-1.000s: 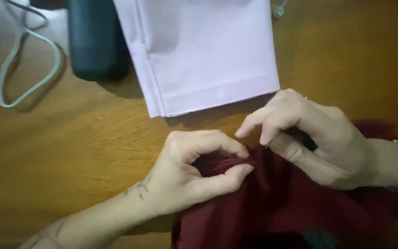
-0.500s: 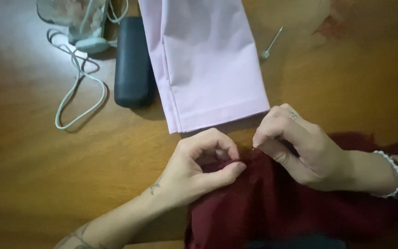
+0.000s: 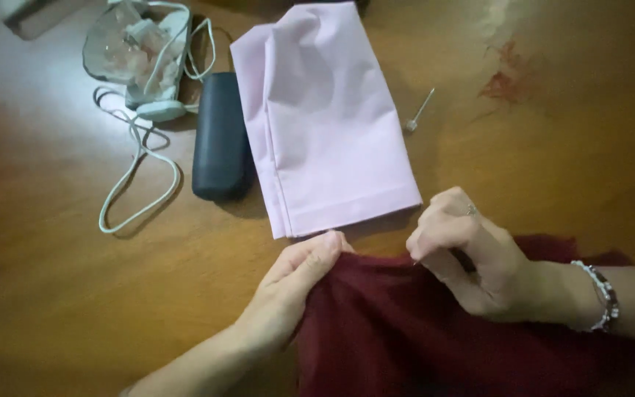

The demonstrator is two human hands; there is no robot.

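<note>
Hands [image 3: 295,283] pinched on maroon cloth [image 3: 420,331]

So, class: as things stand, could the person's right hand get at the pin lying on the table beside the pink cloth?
Probably yes. The right hand pinches the dark red fabric, and only bare wooden table lies between it and the pin; it would have to let go first.

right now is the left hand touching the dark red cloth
Touching. The head view shows the left hand pinching the top edge of the dark red cloth, its fingers folded over the hem with no gap.
</note>
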